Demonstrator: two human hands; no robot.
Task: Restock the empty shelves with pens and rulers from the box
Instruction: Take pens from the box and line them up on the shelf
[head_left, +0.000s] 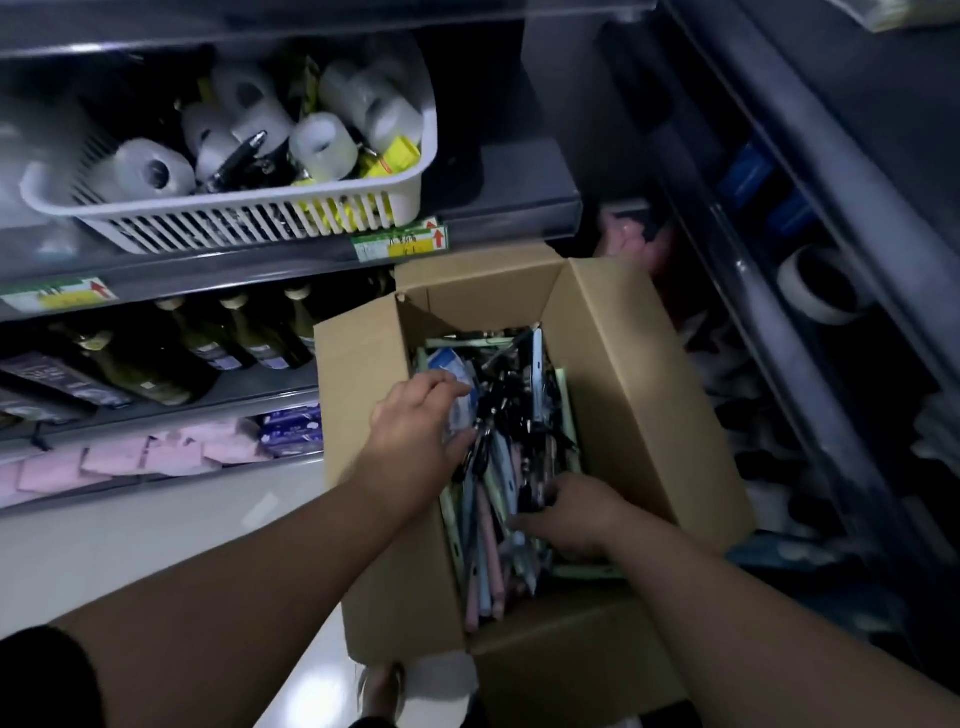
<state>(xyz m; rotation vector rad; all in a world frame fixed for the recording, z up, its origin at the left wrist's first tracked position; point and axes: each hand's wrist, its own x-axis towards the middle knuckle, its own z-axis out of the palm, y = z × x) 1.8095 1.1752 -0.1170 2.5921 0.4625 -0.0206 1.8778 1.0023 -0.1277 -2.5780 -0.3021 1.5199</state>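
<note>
Two bare forearms reach from the near edge down into an open cardboard box (623, 395) standing on the floor between two runs of shelving. The left hand (415, 431) is at the box's left wall, fingers and thumb curled round a blue-and-white packet (460, 402) lying on top of the contents. The right hand (569, 514) is lower and nearer, its fingers bent down into the pile. They are buried there, so I cannot tell whether they grip anything.

The box is filled with a loose heap. Dark pens (501, 410) lie just right of the left hand and run toward the far end. Long pink, blue and green strips, seemingly rulers (485, 551), lie between the two hands and on toward the near end.

The left shelves (519, 208) hold a white slatted basket (249, 218) of pale tape rolls (322, 145) with a black pen (236, 161) across them. A row of dark bottles (260, 338) stands one shelf down, and pink packs (130, 457) lie lower still. The right shelves (810, 156) are dim and blurred; only one tape roll (821, 286) is clear.

The box's near flap is hidden by the right arm. A sandalled foot (382, 688) is cut off at the near edge.

Two green-and-yellow shelf labels (400, 241) carry red arrows pointing up. Their writing is too blurred to read.
</note>
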